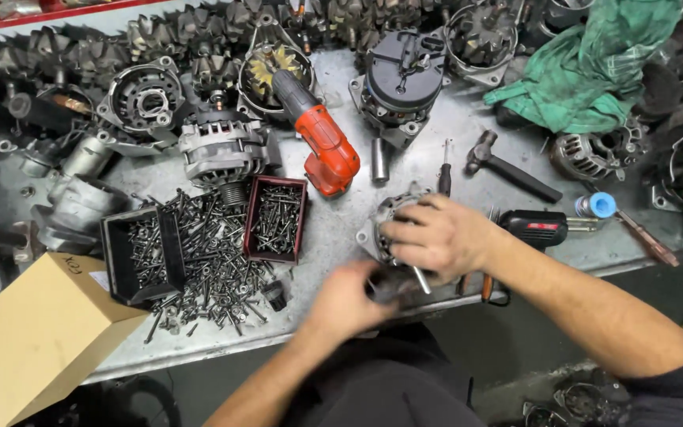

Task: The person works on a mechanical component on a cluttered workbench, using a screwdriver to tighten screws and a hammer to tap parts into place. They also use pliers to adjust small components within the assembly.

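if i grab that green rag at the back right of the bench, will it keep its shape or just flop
The green rag will probably flop: it lies crumpled in soft folds, draped over parts. It looks light for its bulk, being thin cloth. It might snag when pulled, since it rests against rough metal housings.

2 bare forearms, left hand [347,304], right hand [436,236], dark short sleeve, dark trousers

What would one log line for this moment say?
right hand: gripping alternator from above | left hand: holding its near end at bench edge | nearby: red drill, hammer, loose screws
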